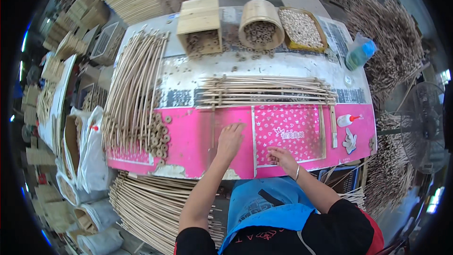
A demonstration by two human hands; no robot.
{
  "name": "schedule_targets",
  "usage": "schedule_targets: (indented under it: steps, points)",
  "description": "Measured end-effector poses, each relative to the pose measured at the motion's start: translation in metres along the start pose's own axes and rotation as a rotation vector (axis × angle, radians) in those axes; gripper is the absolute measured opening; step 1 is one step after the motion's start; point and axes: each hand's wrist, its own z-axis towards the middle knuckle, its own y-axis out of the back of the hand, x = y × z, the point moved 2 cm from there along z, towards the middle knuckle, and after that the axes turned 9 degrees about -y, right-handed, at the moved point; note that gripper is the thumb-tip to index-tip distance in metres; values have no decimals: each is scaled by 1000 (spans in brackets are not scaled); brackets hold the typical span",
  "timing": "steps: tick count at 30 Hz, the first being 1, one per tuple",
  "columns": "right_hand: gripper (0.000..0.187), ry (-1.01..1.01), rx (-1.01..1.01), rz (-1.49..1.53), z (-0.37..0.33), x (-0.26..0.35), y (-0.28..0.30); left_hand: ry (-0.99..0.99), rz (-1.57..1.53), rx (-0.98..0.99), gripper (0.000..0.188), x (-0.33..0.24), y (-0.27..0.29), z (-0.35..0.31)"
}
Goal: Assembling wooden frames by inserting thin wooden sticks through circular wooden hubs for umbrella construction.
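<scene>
Meanwhile, both hands, left hand [230, 138] and right hand [281, 157], rest on pink table [188, 137].

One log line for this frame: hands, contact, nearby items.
left hand: flat on pink board | right hand: fingertips on board | stick lattice beyond

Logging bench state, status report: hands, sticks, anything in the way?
Left hand flat on the pink table, empty. Right hand fingertips down on the patterned pink panel. Laid-out stick frame beyond both hands, untouched. Glue bottle off right.
</scene>
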Motion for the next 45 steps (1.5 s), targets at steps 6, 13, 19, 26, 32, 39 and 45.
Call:
schedule_targets:
  steps: [6,13,19,26,32,39,45]
  points:
    - [30,-19,-86,50,-5,1,55,-209,221,28,37,20,-57,112]
    - [26,-77,-141,70,-21,-11,87,-304,398,114,34,38,-88,146]
    - [26,-130,-179,122,-21,-13,96,-363,467,114,31,39,-95,155]
    - [28,-131,-170,130,-16,-20,106,-351,465,188,20,42,-107,164]
    - [30,-123,-160,158,-15,-25,113,-346,417,150,14,47,-110,167]
    - [30,-120,-158,172,-20,-30,117,-399,366,76,12,54,-113,168]
    - [28,-133,-161,154,-23,-32,116,-375,461,185,18,45,-116,163]
